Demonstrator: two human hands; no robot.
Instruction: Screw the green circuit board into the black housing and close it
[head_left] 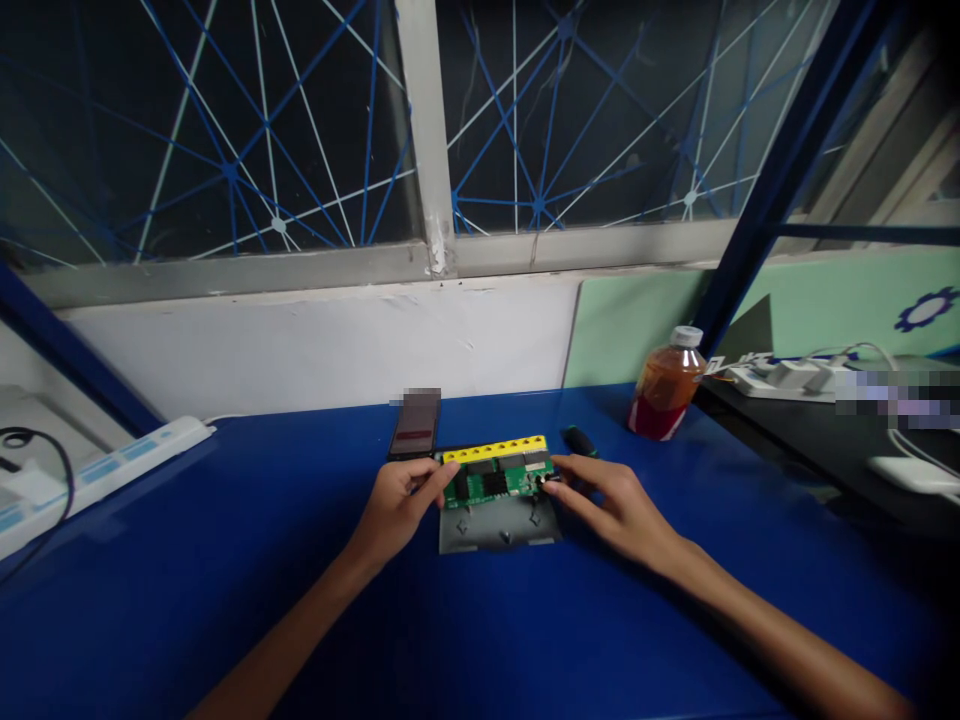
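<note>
A green circuit board (516, 484) with a yellow row of ports along its far edge is held level between my two hands. My left hand (401, 500) pinches its left end between thumb and fingers. At the right end, my right hand (615, 505) grips the board by its edge. Under and in front of the board lies a dark grey casing plate (487, 533) with small posts, flat on the blue table (300, 580). Whether the board touches the plate at the back cannot be made out.
A phone-like dark device (415, 425) lies behind the board. Beyond my right hand are a dark screwdriver-like handle (579, 441) and a bottle of orange drink (666, 390). A white power strip (142, 465) runs along the left; another power strip (787, 378) sits at right.
</note>
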